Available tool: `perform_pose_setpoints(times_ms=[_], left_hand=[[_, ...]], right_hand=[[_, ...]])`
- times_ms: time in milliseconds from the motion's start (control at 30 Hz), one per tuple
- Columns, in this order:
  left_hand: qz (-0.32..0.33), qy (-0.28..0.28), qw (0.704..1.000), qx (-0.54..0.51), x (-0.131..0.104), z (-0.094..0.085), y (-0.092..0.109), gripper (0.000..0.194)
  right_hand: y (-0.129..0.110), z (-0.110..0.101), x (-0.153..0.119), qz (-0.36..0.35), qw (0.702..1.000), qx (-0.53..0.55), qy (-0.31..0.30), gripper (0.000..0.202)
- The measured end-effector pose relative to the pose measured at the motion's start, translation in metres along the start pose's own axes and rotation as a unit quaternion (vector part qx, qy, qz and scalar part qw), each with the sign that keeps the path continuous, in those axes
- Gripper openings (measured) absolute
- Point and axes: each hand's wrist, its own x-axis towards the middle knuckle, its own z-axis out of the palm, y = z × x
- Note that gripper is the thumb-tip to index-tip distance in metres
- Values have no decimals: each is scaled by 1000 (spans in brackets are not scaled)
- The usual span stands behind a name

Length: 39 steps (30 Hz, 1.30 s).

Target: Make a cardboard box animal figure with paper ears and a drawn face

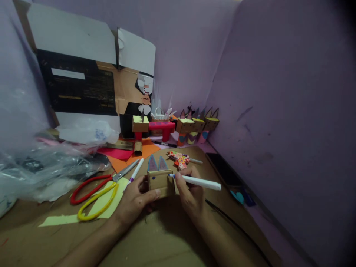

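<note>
A small cardboard box [161,184] with two pointed ears, purple inside and edged in blue, is gripped at its left side by my left hand [139,196]. One dark blue dot shows on the left of its front face. Between the thumb and fingers of my right hand [190,193] is a white marker [204,183], its blue tip at the upper right of that face; whether it touches cannot be told. Left of my left hand lie scissors [115,181] with one red and one yellow handle, and a white marker with a purple band [136,170].
Similar eared box heads [185,126] on paper tubes stand at the back right. A red tube figure [161,128] stands behind. Clear plastic bags [63,159] fill the left. A phone [224,170] lies by the right wall; a black cable [236,230] runs along the lower right.
</note>
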Motion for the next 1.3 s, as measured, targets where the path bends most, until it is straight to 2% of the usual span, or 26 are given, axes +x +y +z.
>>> perform_pose_setpoints(times_ms=[367,700,1000,1300], left_hand=[[-7,2,1000,5,-1,0,1,59],[-1,1,1000,1,-2,0,0,59],[-4,4,1000,-9,0,0,-4,60],[-6,2,1000,-1,-1,0,-1,59]], right_hand=[[2,0,-1,-4,1000,7,-13,16],[3,2,0,-29,1000,-10,3,15],[5,1,-2,-3,1000,-12,-9,18],[5,2,0,14,1000,-10,15,19]])
